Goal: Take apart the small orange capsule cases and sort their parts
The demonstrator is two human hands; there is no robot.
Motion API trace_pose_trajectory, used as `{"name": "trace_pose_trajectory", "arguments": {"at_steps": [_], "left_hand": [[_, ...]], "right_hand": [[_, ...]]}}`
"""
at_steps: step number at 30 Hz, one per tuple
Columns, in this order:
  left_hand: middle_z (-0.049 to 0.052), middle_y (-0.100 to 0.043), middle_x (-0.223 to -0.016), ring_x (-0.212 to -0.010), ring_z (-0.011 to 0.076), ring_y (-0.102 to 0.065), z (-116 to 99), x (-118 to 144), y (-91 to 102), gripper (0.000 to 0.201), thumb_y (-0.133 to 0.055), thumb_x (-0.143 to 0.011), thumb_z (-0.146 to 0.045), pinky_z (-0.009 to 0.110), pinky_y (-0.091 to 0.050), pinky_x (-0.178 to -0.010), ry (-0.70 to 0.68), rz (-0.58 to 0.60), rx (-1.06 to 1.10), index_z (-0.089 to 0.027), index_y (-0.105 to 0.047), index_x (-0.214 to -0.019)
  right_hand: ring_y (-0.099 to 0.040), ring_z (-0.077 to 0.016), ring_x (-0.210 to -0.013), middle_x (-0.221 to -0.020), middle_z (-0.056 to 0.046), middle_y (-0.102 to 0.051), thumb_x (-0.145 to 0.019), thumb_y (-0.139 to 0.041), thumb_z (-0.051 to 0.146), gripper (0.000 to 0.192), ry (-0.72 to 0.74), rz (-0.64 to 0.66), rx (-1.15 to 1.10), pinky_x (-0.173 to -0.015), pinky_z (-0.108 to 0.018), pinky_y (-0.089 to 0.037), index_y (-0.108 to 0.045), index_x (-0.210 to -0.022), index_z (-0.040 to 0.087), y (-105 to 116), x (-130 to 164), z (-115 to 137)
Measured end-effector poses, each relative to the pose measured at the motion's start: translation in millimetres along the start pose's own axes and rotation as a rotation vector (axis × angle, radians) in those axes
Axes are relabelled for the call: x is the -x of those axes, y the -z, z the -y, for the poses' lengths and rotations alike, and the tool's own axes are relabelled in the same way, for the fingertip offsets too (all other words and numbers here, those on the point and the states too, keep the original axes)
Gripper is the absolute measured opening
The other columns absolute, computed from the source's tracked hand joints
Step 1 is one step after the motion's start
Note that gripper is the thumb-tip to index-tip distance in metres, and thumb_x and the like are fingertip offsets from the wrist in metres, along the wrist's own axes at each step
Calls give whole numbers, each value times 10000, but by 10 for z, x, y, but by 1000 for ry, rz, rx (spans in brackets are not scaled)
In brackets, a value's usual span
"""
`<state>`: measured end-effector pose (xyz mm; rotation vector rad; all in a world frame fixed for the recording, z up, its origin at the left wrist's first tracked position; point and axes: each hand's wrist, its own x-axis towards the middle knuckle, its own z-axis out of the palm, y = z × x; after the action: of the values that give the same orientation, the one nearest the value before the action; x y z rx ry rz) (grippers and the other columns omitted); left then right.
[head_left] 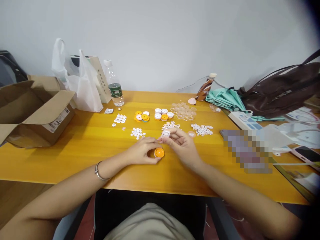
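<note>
Orange cap (159, 152) half-hidden in left hand (143, 150) grip, right hand (180, 141) pinching white piece (165, 133) — blurry

On the yellow table (75, 143) there are two bottles: one clear water bottle (113, 85) and one brown drink bottle (205, 88). I count one cardboard box (32, 113), one white plastic bag (83, 88), one brown handbag (282, 88) and one phone (308, 154).

Round orange cap (159, 152) on table; small white ring (165, 133) above it.
</note>
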<state>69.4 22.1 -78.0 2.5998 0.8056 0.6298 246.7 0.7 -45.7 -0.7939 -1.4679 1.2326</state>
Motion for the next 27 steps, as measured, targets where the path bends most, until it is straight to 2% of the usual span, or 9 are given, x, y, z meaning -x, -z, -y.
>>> {"name": "trace_pose_trajectory", "arguments": {"at_steps": [2, 5, 7, 10, 12, 15, 18, 23, 27], "left_hand": [[67, -606, -1019, -946, 209, -550, 15, 8, 5, 314, -619, -726, -317, 327, -416, -866, 2, 13, -33, -207, -645, -1020], [70, -586, -1035, -954, 212, -541, 16, 12, 37, 433, -648, -713, -385, 339, -412, -881, 0, -19, -3, -215, -606, -1109], [76, -585, -1029, -950, 202, -545, -2, 7, 83, 458, -635, -741, -398, 341, -416, -881, 31, -121, 95, -210, -573, -1154], [68, -601, -971, -921, 169, -556, -58, -10, 155, 314, -557, -827, -331, 319, -430, -857, 89, -335, 308, -205, -591, -1112], [59, -609, -950, -908, 155, -560, -106, -24, 173, 267, -531, -847, -308, 305, -439, -840, 93, -409, 453, -211, -608, -1084], [45, -614, -901, -864, 145, -566, -168, -43, 146, 219, -573, -820, -308, 285, -458, -801, 105, -422, 616, -204, -646, -998], [37, -604, -847, -810, 134, -566, -192, -59, 109, 172, -615, -788, -300, 267, -473, -754, 153, -429, 691, -186, -665, -906], [35, -599, -858, -819, 130, -570, -162, -64, 97, 146, -645, -760, -267, 257, -481, -738, 133, -449, 687, -179, -652, -876], [37, -626, -866, -801, 126, -596, -121, -46, 33, 200, -662, -745, -252, 251, -487, -738, 210, -463, 642, -167, -598, -914]], "right_hand": [[-623, -111, -684, -751, 4, -665, -741, -654, 357, 182, -34, -23, -73, -711, -267, -513, -583, -816, 206, 1, -12, 72], [-615, -108, -642, -711, 2, -668, -731, -664, 368, 180, -39, -19, -105, -685, -261, -513, -625, -762, 195, 8, -23, 159], [-606, -104, -611, -670, 0, -662, -728, -667, 375, 192, -25, -11, -105, -653, -250, -507, -634, -715, 187, 19, -33, 169], [-580, -95, -553, -604, 6, -641, -726, -661, 403, 237, -20, -25, -84, -598, -238, -491, -626, -661, 178, 39, -52, 105], [-565, -95, -524, -567, 12, -620, -710, -662, 436, 277, -42, -20, -51, -573, -241, -485, -616, -633, 174, 48, -63, 35], [-554, -97, -512, -547, 19, -602, -678, -673, 468, 306, -75, 13, 4, -557, -244, -476, -613, -613, 175, 57, -68, -68], [-553, -98, -524, -555, 14, -605, -675, -670, 469, 308, -89, 44, 63, -555, -240, -466, -616, -605, 174, 68, -64, -148], [-560, -96, -545, -599, 10, -621, -644, -702, 432, 275, -113, 34, 73, -560, -237, -468, -626, -647, 168, 96, -73, -205], [-572, -90, -567, -641, 10, -633, -626, -728, 387, 260, -120, -2, 38, -567, -227, -474, -617, -708, 166, 97, -83, -201]]}}
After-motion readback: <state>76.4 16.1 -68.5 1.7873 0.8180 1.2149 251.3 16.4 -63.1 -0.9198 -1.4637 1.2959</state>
